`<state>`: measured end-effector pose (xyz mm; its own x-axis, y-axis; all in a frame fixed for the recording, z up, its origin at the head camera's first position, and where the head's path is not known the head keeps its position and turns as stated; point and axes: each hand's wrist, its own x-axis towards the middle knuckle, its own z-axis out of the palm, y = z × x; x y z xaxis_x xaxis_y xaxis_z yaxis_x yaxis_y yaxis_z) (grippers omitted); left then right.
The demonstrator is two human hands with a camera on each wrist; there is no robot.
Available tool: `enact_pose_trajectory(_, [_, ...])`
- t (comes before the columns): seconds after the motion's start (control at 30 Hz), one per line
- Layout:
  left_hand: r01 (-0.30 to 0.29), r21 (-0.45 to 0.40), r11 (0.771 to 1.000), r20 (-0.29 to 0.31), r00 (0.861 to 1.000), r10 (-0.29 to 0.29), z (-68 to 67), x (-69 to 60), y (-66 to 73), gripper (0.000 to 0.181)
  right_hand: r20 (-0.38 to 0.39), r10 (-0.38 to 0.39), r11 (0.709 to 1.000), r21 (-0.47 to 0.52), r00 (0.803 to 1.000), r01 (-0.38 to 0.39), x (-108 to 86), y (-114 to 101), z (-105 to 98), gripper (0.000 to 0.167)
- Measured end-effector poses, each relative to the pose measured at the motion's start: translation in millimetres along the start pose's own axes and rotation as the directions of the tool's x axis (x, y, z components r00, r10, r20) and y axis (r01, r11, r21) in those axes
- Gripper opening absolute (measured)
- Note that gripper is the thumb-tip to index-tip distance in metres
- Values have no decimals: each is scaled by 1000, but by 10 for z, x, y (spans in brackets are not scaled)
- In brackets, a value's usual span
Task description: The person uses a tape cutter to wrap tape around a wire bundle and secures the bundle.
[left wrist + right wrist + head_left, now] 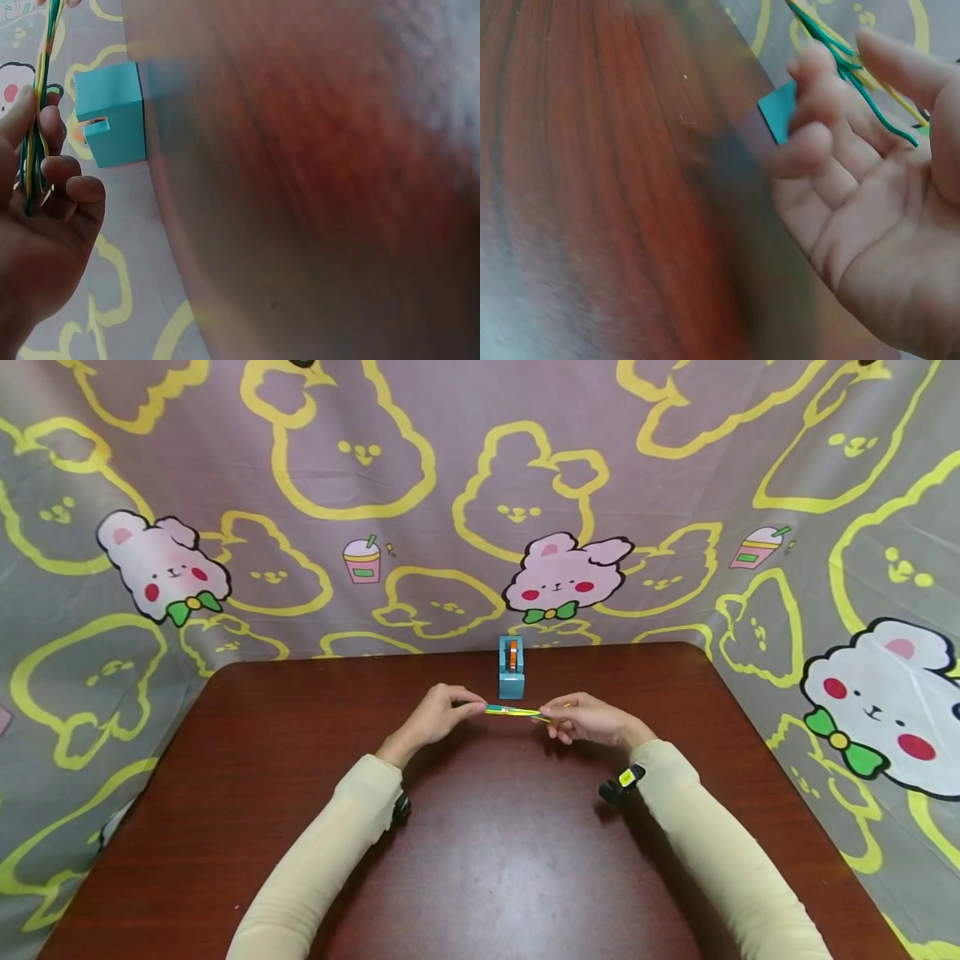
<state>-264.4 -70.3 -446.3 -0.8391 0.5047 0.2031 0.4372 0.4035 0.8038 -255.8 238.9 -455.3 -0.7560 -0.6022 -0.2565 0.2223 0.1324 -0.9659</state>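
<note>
Both hands hold a slim bundle of green and yellow cords (pixel 512 710) stretched between them above the table. My left hand (pixel 447 710) pinches one end between thumb and fingers. In the left wrist view, the strands run down into the left hand (pixel 52 217), and its other fingers curl loosely. My right hand (pixel 587 720) pinches the other end. In the right wrist view, green and yellow cord ends (pixel 881 116) spread out past the fingertips over the right palm (pixel 870 217). Just behind the bundle stands a blue tape dispenser (pixel 512 685).
The dark brown wooden table (pixel 480 877) reaches back to a patterned cloth (pixel 442 460), which also hangs at both sides. An orange roll core (pixel 513 655) sits in the dispenser. A black strap camera (pixel 621 787) is on the right wrist.
</note>
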Motion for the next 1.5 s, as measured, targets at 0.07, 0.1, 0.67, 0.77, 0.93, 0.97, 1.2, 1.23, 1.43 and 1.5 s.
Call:
enact_pose_trajectory(0.07, [15, 7, 1000, -26, 1000, -15, 14, 11, -23, 16, -83, -7, 998, 54, 997, 12, 8, 30, 15, 37])
enact_pose_trajectory(0.1, [23, 5, 1000, -33, 999, -23, 19, 17, -32, 16, -122, -6, 997, 81, 993, 16, 12, 43, 26, 34])
enact_pose_trajectory(0.67, [381, -226, 896, 28, 922, -385, -58, 8, -185, 23, -363, 70, 965, 260, 929, 28, 123, 98, 93, 33])
enact_pose_trajectory(0.77, [394, -287, 873, 30, 915, -402, -45, 26, -203, 24, -381, 82, 966, 259, 921, 21, 142, 92, 99, 35])
enact_pose_trajectory(0.93, [416, -412, 811, 37, 897, -441, -27, 44, -224, 27, -389, 88, 971, 238, 917, 8, 145, 92, 90, 37])
enact_pose_trajectory(0.97, [420, -430, 799, 38, 893, -449, -24, 49, -227, 28, -388, 86, 974, 225, 917, 4, 142, 95, 84, 37])
enact_pose_trajectory(1.2, [441, -452, 775, 25, 875, -484, -22, 96, -229, 28, -395, 43, 997, 72, 918, -16, 113, 109, 32, 36])
enact_pose_trajectory(1.23, [444, -451, 774, 21, 872, -488, -24, 99, -226, 28, -398, 40, 998, 52, 916, -21, 110, 106, 25, 36])
enact_pose_trajectory(1.43, [446, -420, 791, -5, 870, -493, -34, 83, -210, 28, -429, -17, 991, -128, 903, -42, 95, 97, 27, 30])
enact_pose_trajectory(1.5, [445, -396, 803, -9, 873, -488, -35, 71, -221, 28, -432, -47, 977, -208, 901, -49, 75, 107, 23, 28])
